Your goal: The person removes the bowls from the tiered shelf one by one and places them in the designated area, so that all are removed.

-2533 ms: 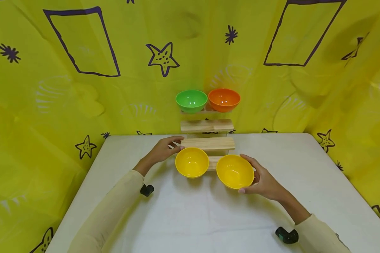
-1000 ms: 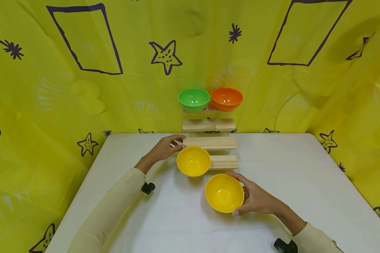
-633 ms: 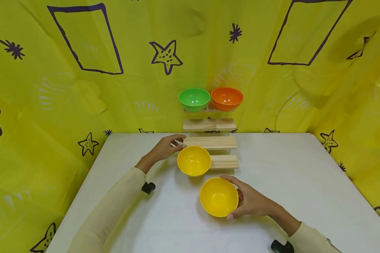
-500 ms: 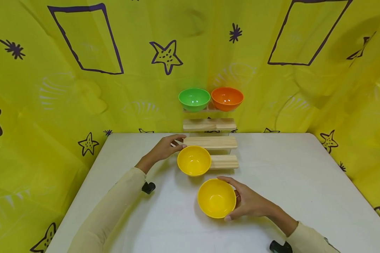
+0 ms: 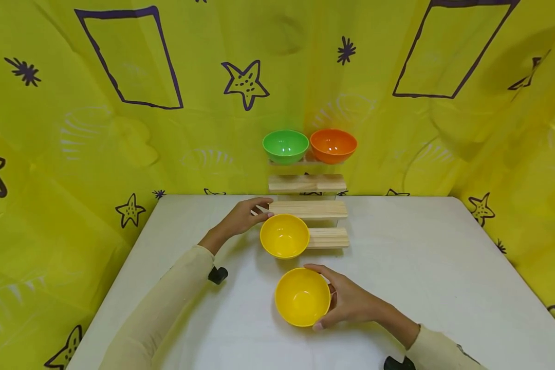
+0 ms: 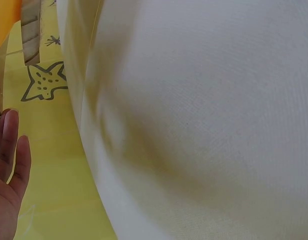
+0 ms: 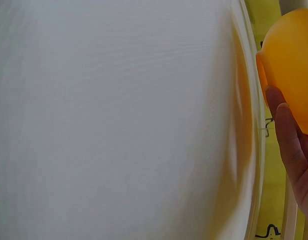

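Observation:
In the head view my right hand (image 5: pixel 347 299) grips a yellow bowl (image 5: pixel 302 297) by its right side, thumb at the front and fingers behind. That bowl is tilted toward the camera, low over the white table, and shows orange-tinted in the right wrist view (image 7: pixel 294 70). My left hand (image 5: pixel 240 218) holds the left end of a slat on a stepped wooden rack (image 5: pixel 312 209), index finger behind and thumb in front. A second yellow bowl (image 5: pixel 284 236) sits on the rack's lowest step, close by the left thumb. In the left wrist view, fingertips (image 6: pixel 11 120) reach the wood.
A green bowl (image 5: pixel 285 147) and an orange bowl (image 5: pixel 333 146) stand side by side on the rack's top step. The third step (image 5: pixel 307 183) is bare wood. Yellow patterned cloth (image 5: pixel 203 128) hangs behind and beside the white table (image 5: pixel 421 246).
My right hand has carried its yellow bowl off the lowest step, toward me and to the left over the table. My left hand and the other bowls have stayed in place.

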`<action>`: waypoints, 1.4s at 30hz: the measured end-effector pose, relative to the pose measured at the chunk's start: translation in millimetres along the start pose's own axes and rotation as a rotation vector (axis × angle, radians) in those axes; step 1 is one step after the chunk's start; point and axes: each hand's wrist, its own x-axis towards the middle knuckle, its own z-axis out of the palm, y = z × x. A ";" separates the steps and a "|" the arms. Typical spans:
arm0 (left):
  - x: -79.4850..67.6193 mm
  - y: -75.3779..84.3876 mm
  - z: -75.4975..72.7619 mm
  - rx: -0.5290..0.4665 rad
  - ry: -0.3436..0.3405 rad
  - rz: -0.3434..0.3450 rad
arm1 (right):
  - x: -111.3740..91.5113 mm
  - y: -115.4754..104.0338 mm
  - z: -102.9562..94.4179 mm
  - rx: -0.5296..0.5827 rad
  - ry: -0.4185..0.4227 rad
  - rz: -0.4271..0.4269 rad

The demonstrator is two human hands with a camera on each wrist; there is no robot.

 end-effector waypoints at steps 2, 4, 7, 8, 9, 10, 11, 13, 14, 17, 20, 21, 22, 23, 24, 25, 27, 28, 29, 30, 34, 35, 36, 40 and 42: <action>-0.3 0.2 0.1 0.000 0.002 0.001 | 3.1 -1.4 3.6 -0.010 0.000 0.003; -0.5 -0.1 0.5 0.001 0.002 0.004 | 6.3 -2.3 7.4 -0.020 0.002 0.005; -1.2 -0.1 0.9 0.004 0.000 0.000 | 11.4 -3.6 13.3 -0.036 0.002 0.017; -1.3 -0.1 0.9 0.005 -0.001 -0.001 | 13.1 -4.1 15.3 -0.037 -0.001 0.022; -1.3 -0.1 0.9 0.007 -0.001 -0.004 | 14.8 -4.7 17.2 -0.044 -0.003 0.024; -1.2 0.0 0.8 0.009 -0.001 -0.005 | 16.4 -5.5 19.0 -0.048 -0.006 0.028; -1.2 0.5 0.6 0.010 -0.001 -0.009 | 17.9 -6.5 20.8 -0.052 -0.008 0.033; -0.6 0.3 0.4 0.012 -0.003 -0.012 | 20.4 -8.9 24.0 -0.061 -0.011 0.040; -0.1 0.0 0.6 0.012 -0.004 -0.013 | 21.5 -10.3 25.6 -0.068 -0.010 0.042; 0.2 -0.5 0.7 0.010 -0.008 -0.016 | 25.4 -13.9 29.8 -0.094 -0.004 0.047; 0.2 -1.1 -0.2 0.017 -0.009 -0.019 | 31.2 -18.0 33.9 -0.117 -0.011 0.049; 0.1 -1.1 -0.5 0.020 -0.008 -0.021 | 33.4 -19.2 35.0 -0.124 -0.015 0.048; 0.2 -1.1 -1.0 0.021 -0.008 -0.021 | 35.7 -20.4 36.0 -0.129 -0.018 0.046; 0.3 -1.1 -1.3 0.021 -0.008 -0.020 | 37.6 -21.6 36.9 -0.134 -0.021 0.045; 0.4 -0.9 -1.5 0.022 -0.009 -0.017 | 39.3 -22.9 37.6 -0.133 -0.025 0.046; 0.5 -0.6 -1.5 0.021 -0.009 -0.016 | 40.8 -23.6 38.2 -0.133 -0.025 0.044; 0.3 0.2 -1.3 0.019 -0.011 -0.008 | 43.2 -24.2 39.7 -0.133 -0.025 0.041; 0.5 0.6 -1.2 0.017 -0.013 -0.004 | 44.1 -24.5 40.3 -0.132 -0.024 0.041; 0.5 0.6 -1.0 0.017 -0.013 -0.001 | 44.9 -24.5 41.0 -0.134 -0.023 0.042; 0.4 0.9 -1.0 0.017 -0.014 0.000 | 45.7 -24.7 41.7 -0.131 -0.024 0.045; 0.2 1.0 -1.1 0.013 -0.010 -0.006 | 49.1 -25.0 44.7 -0.129 -0.028 0.053; 0.1 1.1 -1.2 0.013 -0.010 -0.007 | 50.0 -25.3 45.6 -0.128 -0.029 0.055; 0.2 1.0 -1.1 0.016 -0.010 -0.005 | 50.8 -25.7 46.5 -0.126 -0.030 0.056; 0.3 0.7 -1.2 0.023 -0.009 -0.003 | 54.1 -27.9 50.9 -0.136 -0.026 0.047; 0.3 0.9 -1.1 0.027 -0.008 0.004 | 55.5 -29.1 53.3 -0.145 -0.024 0.044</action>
